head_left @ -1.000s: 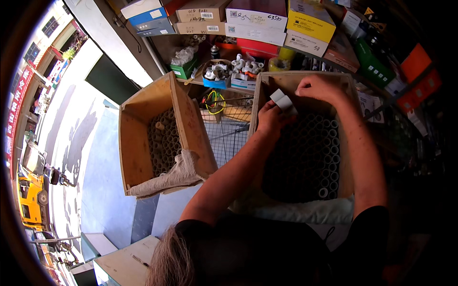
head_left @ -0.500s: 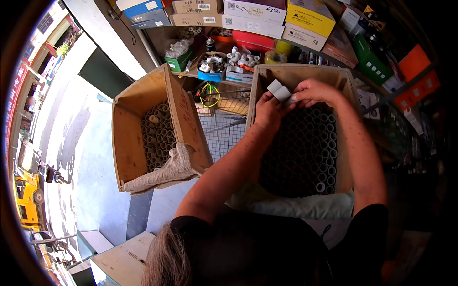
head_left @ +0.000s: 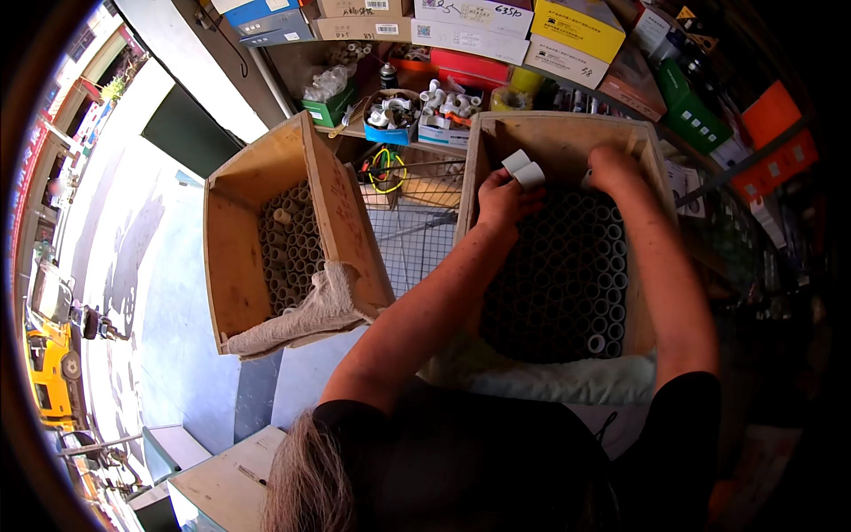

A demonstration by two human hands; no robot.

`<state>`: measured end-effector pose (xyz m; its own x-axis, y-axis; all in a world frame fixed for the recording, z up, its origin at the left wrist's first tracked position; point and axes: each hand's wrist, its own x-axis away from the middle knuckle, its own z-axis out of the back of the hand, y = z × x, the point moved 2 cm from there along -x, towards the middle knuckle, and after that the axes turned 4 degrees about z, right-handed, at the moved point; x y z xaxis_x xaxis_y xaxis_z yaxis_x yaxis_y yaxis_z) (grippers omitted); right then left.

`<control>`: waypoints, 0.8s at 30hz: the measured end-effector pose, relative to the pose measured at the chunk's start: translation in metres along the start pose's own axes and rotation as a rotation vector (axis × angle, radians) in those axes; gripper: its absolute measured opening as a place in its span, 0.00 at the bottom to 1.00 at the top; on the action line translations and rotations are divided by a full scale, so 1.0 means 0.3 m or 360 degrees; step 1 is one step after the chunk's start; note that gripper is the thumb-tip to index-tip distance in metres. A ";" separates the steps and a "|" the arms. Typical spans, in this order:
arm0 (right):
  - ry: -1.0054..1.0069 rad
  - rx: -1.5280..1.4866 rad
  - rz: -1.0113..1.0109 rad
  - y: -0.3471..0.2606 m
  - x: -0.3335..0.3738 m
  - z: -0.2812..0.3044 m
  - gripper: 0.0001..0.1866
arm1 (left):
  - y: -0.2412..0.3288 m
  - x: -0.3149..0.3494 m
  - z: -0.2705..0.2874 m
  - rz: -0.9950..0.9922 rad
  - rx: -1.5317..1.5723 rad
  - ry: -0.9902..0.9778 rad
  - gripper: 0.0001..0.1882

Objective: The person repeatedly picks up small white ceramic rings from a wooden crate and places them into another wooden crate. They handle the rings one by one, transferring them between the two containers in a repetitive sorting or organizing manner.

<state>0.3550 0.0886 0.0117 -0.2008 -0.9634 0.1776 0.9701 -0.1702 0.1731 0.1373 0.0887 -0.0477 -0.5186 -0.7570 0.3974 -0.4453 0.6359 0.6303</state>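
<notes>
Two wooden crates fill my view, and the right-hand one is where the work goes on: its floor is packed with upright dark tube ends in a tight grid. Against half a second ago, both hands sit higher in the picture and further toward the crate's far wall, so I judge the pieces are being carried toward the back rows. My left hand is closed around two short white tube pieces, which stick up above the fingers, over the crate's far left corner. My right hand has dropped lower into the crate near the far wall; its fingers curl downward, and a pale bit shows beside it, but I cannot tell whether it grips that or only touches the tubes. The left crate holds tan tubes with a cloth draped over its near corner. Shelf boxes above bend toward the rim, and the right side of the picture is too dark to read.
</notes>
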 end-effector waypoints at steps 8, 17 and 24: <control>0.0087 0.0242 -0.0173 -0.013 -0.009 -0.087 0.10 | -0.004 0.010 -0.011 0.0030 -0.0034 -0.0057 0.15; -0.0155 0.0260 -0.0309 0.052 -0.012 -0.206 0.11 | -0.008 0.009 -0.017 0.0072 -0.0014 -0.0095 0.14; -0.0380 0.0235 -0.0342 0.017 -0.008 -0.173 0.11 | -0.006 0.007 -0.012 0.0077 0.0017 -0.0071 0.14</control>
<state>0.3676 0.0792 -0.0380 -0.4414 -0.8302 0.3404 0.8755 -0.3154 0.3661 0.1396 0.0855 -0.0457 -0.5716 -0.7182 0.3969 -0.4268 0.6733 0.6037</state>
